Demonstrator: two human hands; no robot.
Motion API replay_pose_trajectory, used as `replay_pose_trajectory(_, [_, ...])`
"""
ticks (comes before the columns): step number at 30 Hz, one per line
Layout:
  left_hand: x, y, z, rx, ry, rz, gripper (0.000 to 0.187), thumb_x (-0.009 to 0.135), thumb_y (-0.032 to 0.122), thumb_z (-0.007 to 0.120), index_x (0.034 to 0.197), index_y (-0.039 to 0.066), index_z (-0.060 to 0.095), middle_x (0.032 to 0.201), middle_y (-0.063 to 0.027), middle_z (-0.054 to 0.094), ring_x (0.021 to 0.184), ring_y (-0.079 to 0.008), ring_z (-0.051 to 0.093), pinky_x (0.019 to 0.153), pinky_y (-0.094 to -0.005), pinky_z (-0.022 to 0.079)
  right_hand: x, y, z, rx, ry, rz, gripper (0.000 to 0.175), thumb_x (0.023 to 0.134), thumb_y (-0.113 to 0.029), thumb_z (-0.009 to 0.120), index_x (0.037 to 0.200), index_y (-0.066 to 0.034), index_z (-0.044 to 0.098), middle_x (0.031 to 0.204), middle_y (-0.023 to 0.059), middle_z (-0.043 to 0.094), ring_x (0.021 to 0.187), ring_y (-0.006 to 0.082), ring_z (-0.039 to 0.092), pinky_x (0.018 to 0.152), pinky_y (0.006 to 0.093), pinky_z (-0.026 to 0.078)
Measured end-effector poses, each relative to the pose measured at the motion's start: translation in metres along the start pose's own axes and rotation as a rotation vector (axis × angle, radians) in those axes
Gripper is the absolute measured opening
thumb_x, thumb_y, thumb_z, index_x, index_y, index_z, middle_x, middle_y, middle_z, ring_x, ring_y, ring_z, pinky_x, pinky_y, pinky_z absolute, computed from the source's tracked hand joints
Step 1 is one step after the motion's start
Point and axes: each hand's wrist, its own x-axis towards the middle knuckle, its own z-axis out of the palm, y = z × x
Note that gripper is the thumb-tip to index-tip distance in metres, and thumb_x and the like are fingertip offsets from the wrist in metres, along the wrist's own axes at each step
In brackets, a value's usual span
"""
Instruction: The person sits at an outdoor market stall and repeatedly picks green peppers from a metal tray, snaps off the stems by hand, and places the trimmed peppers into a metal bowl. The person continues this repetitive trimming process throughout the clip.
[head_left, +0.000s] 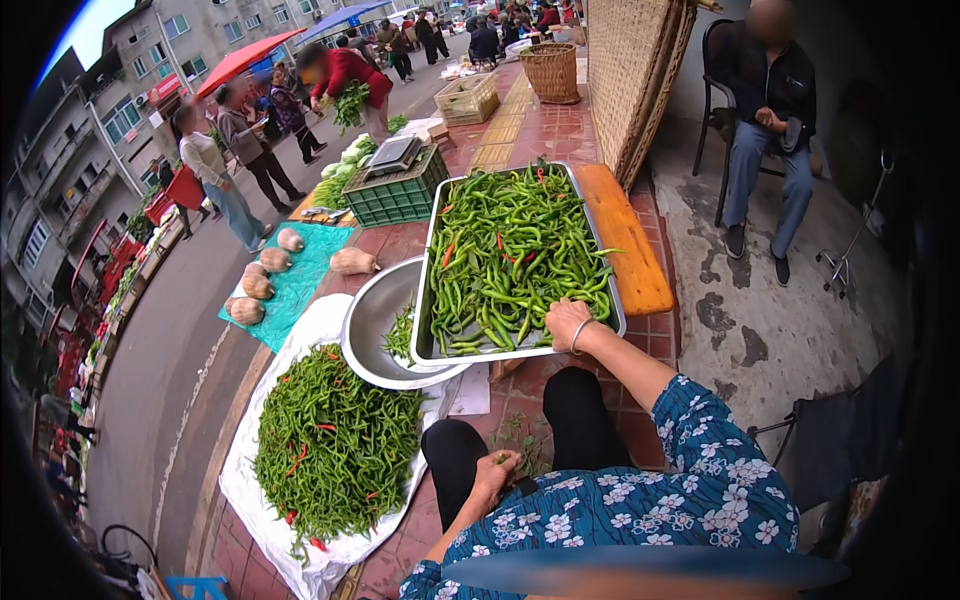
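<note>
A rectangular metal tray (616, 307) heaped with green chili peppers (510, 240), a few of them red, lies in front of me. My right hand (571, 324) is at its near right corner, fingers bent down over the peppers; what they hold is hidden. Close to my knees, my left hand (496, 472) is curled around something small and green, too small to name. A round steel basin (367, 322) with a few peppers sits partly beneath the tray's left side. Left of my legs, a big pile of thin green chilies (337, 442) covers a white plastic sheet (247, 457).
A wooden bench (630, 247) stands under the tray's right side. Beyond are a green crate (397, 187) with a scale (395, 152), squashes (276, 260) on a teal sheet (300, 300), and woven mats (630, 75). A seated person (772, 127) is at right; others stand at left.
</note>
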Motion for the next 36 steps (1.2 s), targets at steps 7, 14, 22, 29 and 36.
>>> replay_pose_trajectory(7, [0.005, -0.003, -0.003, -0.046, 0.023, -0.007, 0.007, 0.077, 0.010, 0.057, 0.076, 0.004, 0.057, 0.052, 0.0012, 0.045, 0.040, -0.0071, 0.038, 0.038, -0.0203, 0.027, 0.008, -0.003, -0.014, -0.083, -0.143, 0.015, 0.022, 0.055, -0.014, 0.060, 0.074, -0.0046, 0.064, 0.081, 0.0121, 0.061, 0.088, 0.0278, 0.053, 0.071, 0.0359, 0.044])
replay_pose_trajectory(14, [0.006, -0.008, -0.005, -0.046, 0.005, 0.013, 0.006, 0.077, 0.008, 0.055, 0.076, 0.003, 0.056, 0.052, 0.0011, 0.044, 0.040, -0.0078, 0.036, 0.038, -0.0208, 0.027, 0.021, 0.030, -0.017, 0.792, 0.245, 0.080, 0.013, 0.055, -0.016, 0.058, 0.059, -0.0035, 0.062, 0.054, 0.0101, 0.057, 0.050, 0.0201, 0.053, 0.050, 0.0309, 0.042])
replay_pose_trajectory(22, [0.003, -0.005, -0.002, -0.066, 0.013, 0.002, 0.006, 0.078, 0.007, 0.054, 0.077, 0.002, 0.055, 0.053, 0.0001, 0.045, 0.041, -0.0082, 0.037, 0.039, -0.0207, 0.028, 0.022, 0.059, -0.018, 1.912, 0.318, 0.230, 0.010, 0.063, -0.013, 0.055, 0.072, -0.0076, 0.056, 0.062, -0.0015, 0.053, 0.047, 0.0055, 0.042, 0.042, 0.0185, 0.030])
replay_pose_trajectory(29, [0.003, -0.002, -0.004, -0.141, 0.040, 0.141, 0.012, 0.079, 0.011, 0.055, 0.084, 0.000, 0.055, 0.055, -0.0008, 0.046, 0.043, -0.0084, 0.040, 0.040, -0.0210, 0.032, 0.007, 0.047, -0.032, 2.040, 0.333, 0.111, 0.009, 0.071, -0.013, 0.057, 0.079, -0.0081, 0.056, 0.066, -0.0041, 0.052, 0.054, 0.0034, 0.045, 0.047, 0.0156, 0.032])
replay_pose_trajectory(36, [-0.018, 0.042, 0.008, -0.087, -0.010, 0.430, 0.037, 0.082, 0.021, 0.053, 0.108, -0.004, 0.048, 0.080, -0.0069, 0.056, 0.068, -0.0117, 0.052, 0.063, -0.0232, 0.042, -0.064, -0.042, 0.003, 2.082, -0.157, 0.055, 0.014, 0.077, -0.013, 0.056, 0.085, -0.0017, 0.061, 0.073, 0.0020, 0.060, 0.061, 0.0058, 0.054, 0.055, 0.0166, 0.043])
